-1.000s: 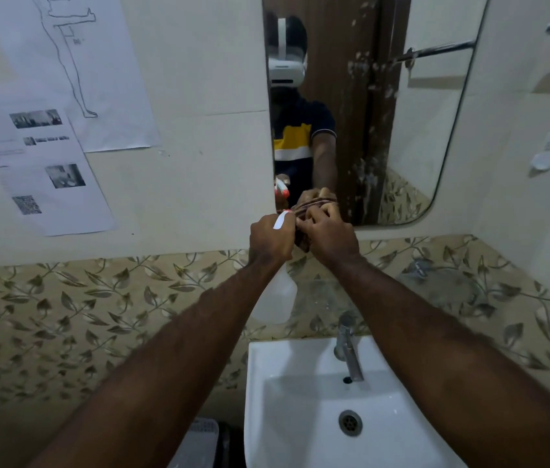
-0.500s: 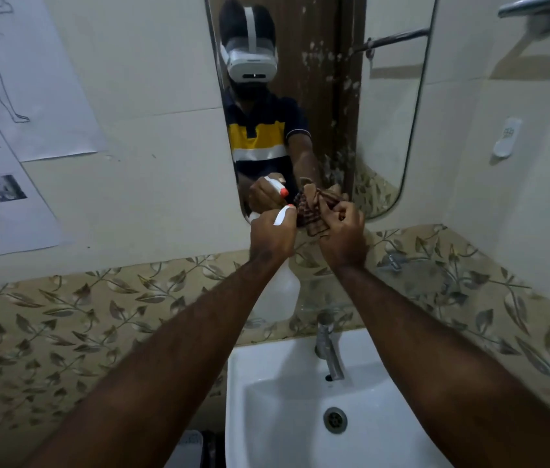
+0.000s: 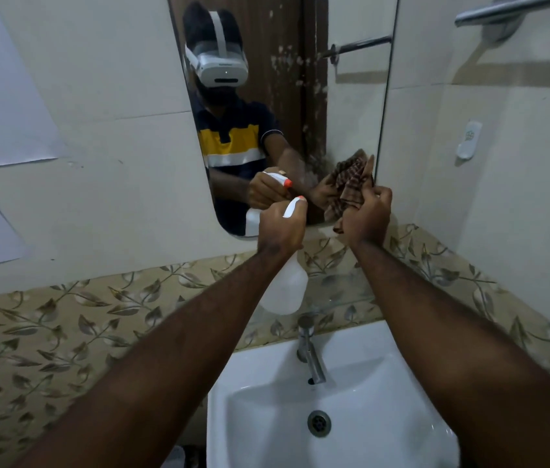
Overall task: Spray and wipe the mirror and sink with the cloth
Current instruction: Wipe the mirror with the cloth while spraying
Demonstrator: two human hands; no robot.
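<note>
My left hand [image 3: 280, 228] grips a white spray bottle [image 3: 285, 288] by its trigger head, the orange-tipped nozzle pointing at the mirror [image 3: 344, 106]. My right hand [image 3: 366, 216] holds a brown checked cloth [image 3: 351, 184] pressed against the mirror's lower right corner. The mirror glass shows whitish spots and smears near its middle and reflects a person with a headset. Below both arms sits the white sink [image 3: 266, 417] with its drain in the basin.
A chrome tap [image 3: 310, 352] stands at the sink's back edge, under the bottle. A metal towel bar [image 3: 516, 8] juts from the right wall, with a small white hook [image 3: 468, 143] below it. Paper sheets [image 3: 3, 106] hang on the left wall.
My right hand has carried the cloth to the right, away from the left hand, onto the mirror's lower right corner. The left hand keeps the bottle aimed at the glass.
</note>
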